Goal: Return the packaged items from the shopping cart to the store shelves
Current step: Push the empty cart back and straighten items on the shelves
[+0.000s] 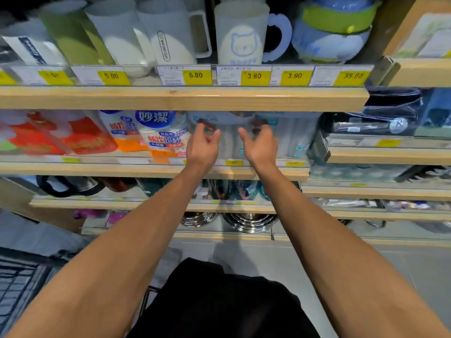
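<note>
Both my arms reach forward to the second wooden shelf [151, 170]. My left hand [204, 145] and my right hand [260, 145] are side by side in front of a clear pack of stacked disposable cups [229, 140] that stands on that shelf. The fingers of both hands are spread and curled a little, with a gap between the hands. Neither hand holds anything; whether the fingertips touch the pack is blurred. To the left of the pack stands a blue-and-orange paper cup package [163, 135].
Red-and-white packs [61, 135] fill the shelf's left end. White and green plastic cups [168, 32] stand on the shelf above, behind yellow price tags [197, 76]. Steel bowls [249, 222] sit on a low shelf. The black wire shopping cart [19, 284] is at bottom left.
</note>
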